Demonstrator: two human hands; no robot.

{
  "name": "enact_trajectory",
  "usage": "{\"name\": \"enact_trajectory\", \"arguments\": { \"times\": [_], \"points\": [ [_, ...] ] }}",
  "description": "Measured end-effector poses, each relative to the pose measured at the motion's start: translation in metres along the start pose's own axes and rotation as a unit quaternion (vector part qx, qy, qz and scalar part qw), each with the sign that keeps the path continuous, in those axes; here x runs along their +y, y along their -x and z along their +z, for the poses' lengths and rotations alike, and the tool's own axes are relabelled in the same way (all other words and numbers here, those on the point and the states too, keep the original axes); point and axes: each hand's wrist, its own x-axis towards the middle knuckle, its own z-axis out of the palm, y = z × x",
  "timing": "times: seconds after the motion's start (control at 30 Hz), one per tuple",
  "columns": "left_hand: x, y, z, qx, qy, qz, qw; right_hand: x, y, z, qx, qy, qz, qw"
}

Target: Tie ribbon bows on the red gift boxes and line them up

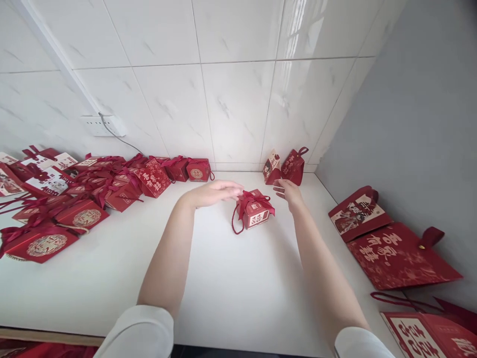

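Note:
A small red gift box with a ribbon bow on top and a cord loop at its left side stands on the white table. Just to the left of it, my left hand hovers with fingers stretched out toward the bow, holding nothing; its fingertips come close to the ribbon, and I cannot tell if they touch. On the other side, my right hand is held apart from the box, its fingers spread and nothing in them.
Many red gift boxes crowd the left. Two red bags lean at the tiled wall. Along the grey panel at right lie a red flat bag and other red packaging. A cable runs from a wall socket.

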Motion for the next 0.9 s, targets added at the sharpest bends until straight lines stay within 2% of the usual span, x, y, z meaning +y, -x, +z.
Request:
{"name": "enact_trajectory", "arguments": {
  "times": [0.07,0.13,0.23,0.3,0.37,0.43,0.57,0.63,0.7,0.83,0.9],
  "points": [
    [-0.007,-0.002,0.001,0.107,-0.032,0.030,0.993,-0.015,0.015,-0.007,-0.020,0.007,-0.019,1.000],
    [-0.023,-0.010,0.010,0.173,-0.062,0.043,0.982,-0.027,0.029,-0.008,-0.045,0.026,-0.041,0.998],
    [-0.046,-0.028,0.029,0.225,-0.101,0.050,0.968,-0.044,0.047,-0.002,-0.099,0.107,-0.113,0.983],
    [-0.055,-0.038,0.039,0.259,-0.125,0.050,0.956,-0.053,0.057,0.005,-0.111,0.170,-0.175,0.963],
    [-0.059,-0.043,0.043,0.281,-0.139,0.054,0.948,-0.059,0.066,0.011,-0.121,0.226,-0.206,0.944],
    [-0.062,-0.044,0.043,0.276,-0.130,0.058,0.951,-0.060,0.073,0.018,-0.124,0.306,-0.195,0.924],
    [-0.070,-0.041,0.035,0.195,-0.070,0.024,0.978,-0.051,0.078,0.029,-0.065,0.491,-0.144,0.857],
    [-0.073,-0.038,0.031,0.154,-0.055,-0.001,0.987,-0.045,0.077,0.032,-0.075,0.527,-0.123,0.838],
    [-0.072,-0.034,0.026,0.123,-0.061,-0.022,0.990,-0.042,0.076,0.035,-0.119,0.510,-0.110,0.845],
    [-0.061,-0.016,0.013,0.067,-0.137,-0.087,0.984,-0.048,0.082,0.036,-0.210,0.407,-0.113,0.882],
    [-0.056,-0.006,0.008,0.081,-0.174,-0.100,0.976,-0.055,0.089,0.037,-0.239,0.375,-0.121,0.888]
  ]
}}
